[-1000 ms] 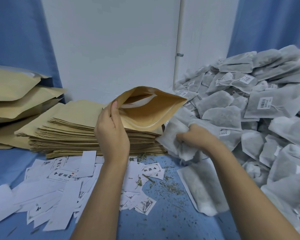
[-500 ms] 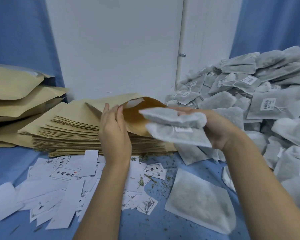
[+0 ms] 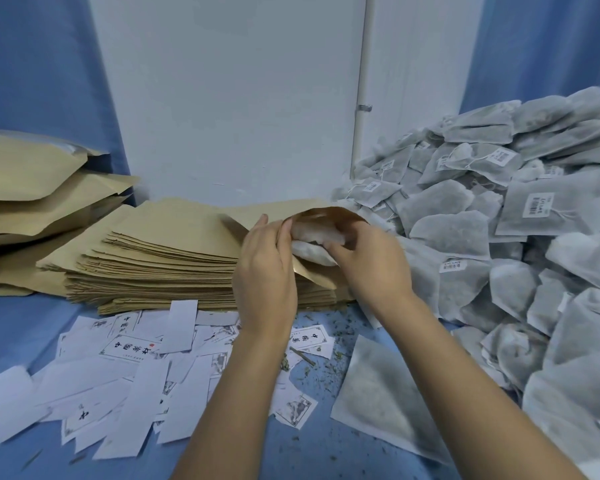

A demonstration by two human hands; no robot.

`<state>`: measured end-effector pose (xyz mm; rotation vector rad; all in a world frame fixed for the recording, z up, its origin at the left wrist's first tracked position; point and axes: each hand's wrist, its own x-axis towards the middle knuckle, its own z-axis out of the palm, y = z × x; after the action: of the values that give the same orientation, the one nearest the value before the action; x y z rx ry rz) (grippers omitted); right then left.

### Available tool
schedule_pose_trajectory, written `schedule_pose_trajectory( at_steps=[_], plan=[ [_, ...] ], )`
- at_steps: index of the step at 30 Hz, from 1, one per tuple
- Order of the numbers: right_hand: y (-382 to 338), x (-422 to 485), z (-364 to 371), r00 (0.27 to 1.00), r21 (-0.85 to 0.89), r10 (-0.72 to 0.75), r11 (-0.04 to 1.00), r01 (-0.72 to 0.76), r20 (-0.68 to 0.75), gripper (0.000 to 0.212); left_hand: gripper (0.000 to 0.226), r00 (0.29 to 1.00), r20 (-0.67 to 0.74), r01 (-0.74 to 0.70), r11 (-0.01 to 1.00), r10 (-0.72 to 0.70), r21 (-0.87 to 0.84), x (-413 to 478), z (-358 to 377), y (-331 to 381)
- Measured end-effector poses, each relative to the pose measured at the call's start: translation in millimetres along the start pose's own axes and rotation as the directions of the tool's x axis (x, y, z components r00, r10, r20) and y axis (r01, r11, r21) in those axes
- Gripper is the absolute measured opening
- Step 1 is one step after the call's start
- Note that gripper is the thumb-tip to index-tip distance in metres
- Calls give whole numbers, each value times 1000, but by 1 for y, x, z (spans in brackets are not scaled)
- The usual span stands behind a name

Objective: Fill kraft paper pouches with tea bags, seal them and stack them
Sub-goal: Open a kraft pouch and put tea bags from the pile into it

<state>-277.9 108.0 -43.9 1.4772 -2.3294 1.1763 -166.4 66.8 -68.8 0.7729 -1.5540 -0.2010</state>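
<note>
Two tea bags point(image 3: 313, 237), perhaps, between hands point(image 3: 264, 271) point(image 3: 372, 263)

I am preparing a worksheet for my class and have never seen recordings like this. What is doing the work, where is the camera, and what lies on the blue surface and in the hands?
There is no machine here. A person works with bare hands, and a camera worn on the head looks forward and down, so you see roughly what the person sees. The left hand holds open the mouth of a kraft pouch. The right hand pushes white tea bags into it. On the blue surface lie a stack of flat pouches, a heap of tea bags at the right, bulging pouches at the left, and scattered paper labels in front.
</note>
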Motion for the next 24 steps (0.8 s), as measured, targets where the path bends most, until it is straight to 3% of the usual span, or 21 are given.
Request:
schedule_pose_trajectory(
  at_steps=[2,4,6,7,8,9,11,14,16,18,19,21,24],
  plan=[
    [0,-2,2,995,102,-36,994,45,-88,32,29,1000,-5,25,1000,-25,-5,-1,-1,1],
    [-1,1,4,997,362,29,932,-3,-65,20,30,998,-10,55,998,-55,-24,0,-2,2],
    [-7,1,1,985,683,115,710,-174,131,8,32,996,-18,87,995,-88,-59,1,-3,0],
    [-9,1,1,964,769,118,583,-263,240,3,35,994,-25,108,991,-110,-77,2,-3,-1],
    [-9,2,1,945,793,92,522,-315,315,2,40,991,-29,127,988,-130,-91,4,-4,-2],
    [-9,2,0,933,782,60,528,-331,354,7,47,989,-30,140,985,-143,-101,5,-5,-3],
    [-9,1,-1,922,712,-34,647,-274,386,14,52,990,-23,140,985,-142,-100,5,-6,-3],
    [-6,1,4,939,469,-198,882,45,282,37,32,993,-15,117,992,-118,-51,3,-5,-4],
    [-6,1,5,970,433,-166,899,74,179,35,30,991,3,130,990,-130,-53,3,-4,-5],
    [-7,0,-3,971,610,-95,790,-61,220,29,34,987,18,158,985,-157,-73,4,-4,-9],
    [-5,-1,-9,949,660,-122,744,-106,290,32,36,985,13,171,982,-170,-86,4,-4,-11],
    [-1,0,-22,834,562,-238,821,-100,497,36,37,982,-8,189,976,-191,-109,5,-5,-12],
    [7,0,-27,519,190,-173,982,21,837,30,38,978,-7,204,971,-207,-125,4,-5,-11]
  ],
)
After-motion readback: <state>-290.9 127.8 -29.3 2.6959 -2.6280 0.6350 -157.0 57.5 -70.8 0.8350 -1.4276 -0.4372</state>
